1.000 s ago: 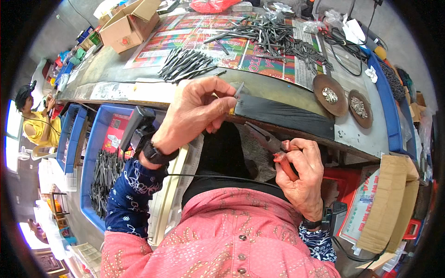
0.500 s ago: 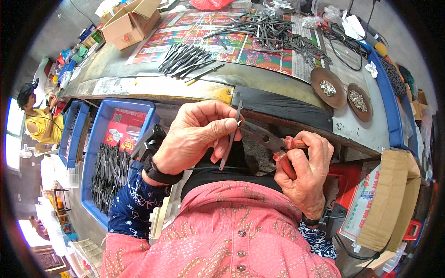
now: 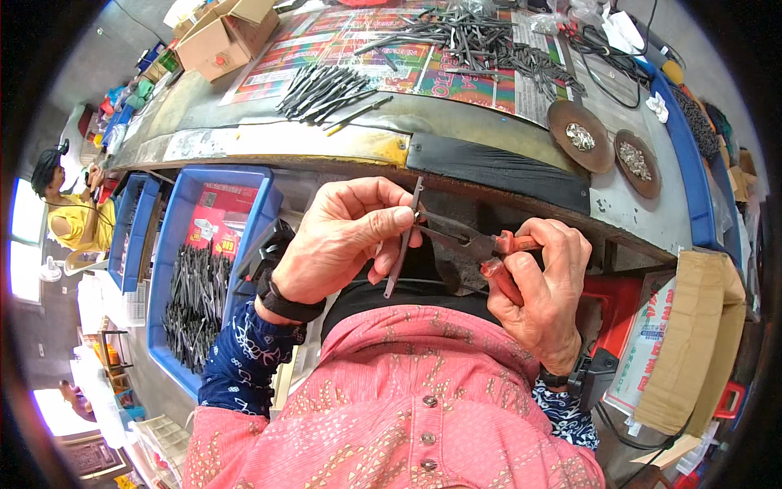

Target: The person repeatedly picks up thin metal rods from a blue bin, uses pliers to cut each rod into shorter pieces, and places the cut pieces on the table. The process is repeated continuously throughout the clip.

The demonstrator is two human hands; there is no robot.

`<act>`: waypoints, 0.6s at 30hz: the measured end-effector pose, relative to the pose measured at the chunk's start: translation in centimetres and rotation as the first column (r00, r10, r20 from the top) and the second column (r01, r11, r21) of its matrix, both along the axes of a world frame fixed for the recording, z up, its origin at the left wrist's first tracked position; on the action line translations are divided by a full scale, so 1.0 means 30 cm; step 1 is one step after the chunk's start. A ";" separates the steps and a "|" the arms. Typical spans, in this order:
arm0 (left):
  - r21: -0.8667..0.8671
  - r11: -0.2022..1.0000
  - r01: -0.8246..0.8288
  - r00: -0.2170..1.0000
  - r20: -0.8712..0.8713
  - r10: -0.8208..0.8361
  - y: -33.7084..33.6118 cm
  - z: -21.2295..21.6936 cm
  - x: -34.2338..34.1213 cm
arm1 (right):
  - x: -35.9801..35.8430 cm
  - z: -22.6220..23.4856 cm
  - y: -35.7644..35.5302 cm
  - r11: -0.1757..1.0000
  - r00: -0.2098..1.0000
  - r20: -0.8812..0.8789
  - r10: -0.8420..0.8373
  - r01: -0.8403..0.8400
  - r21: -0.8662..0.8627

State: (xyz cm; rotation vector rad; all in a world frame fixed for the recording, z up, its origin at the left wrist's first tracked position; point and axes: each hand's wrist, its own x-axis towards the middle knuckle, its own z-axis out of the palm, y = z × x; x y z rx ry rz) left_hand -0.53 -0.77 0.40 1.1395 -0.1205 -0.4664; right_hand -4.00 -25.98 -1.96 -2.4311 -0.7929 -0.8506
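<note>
Grey strip (image 3: 400,257), partly hidden | left fingers (image 3: 389,222) pinching it | right fingers (image 3: 555,238) gripping pliers (image 3: 482,247) | tip contact unclear

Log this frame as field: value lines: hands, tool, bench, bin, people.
Left hand: pinching a thin grey strip
Right hand: gripping red-handled pliers
Pliers tip: at the strip, by the left fingertips; exact contact unclear
Bench: left pile of dark strips, larger pile behind; two brown dishes of small metallic pieces at right
Blue bin: many dark strips
Others: person in yellow, far left
</note>
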 end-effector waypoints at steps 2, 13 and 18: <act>-0.010 1.000 0.005 1.000 -0.022 -0.005 0.002 -0.005 0.000 | 0.004 -0.011 -0.003 1.000 1.000 0.013 0.002 -0.002 -0.005; 0.015 1.000 -0.010 1.000 -0.021 0.010 0.000 -0.041 -0.021 | 0.023 -0.060 -0.002 0.998 0.994 -0.103 0.034 -0.028 0.059; -0.055 0.998 -0.012 0.998 -0.065 0.008 0.016 -0.047 -0.015 | 0.019 -0.046 0.003 0.997 0.993 -0.097 0.070 -0.068 0.028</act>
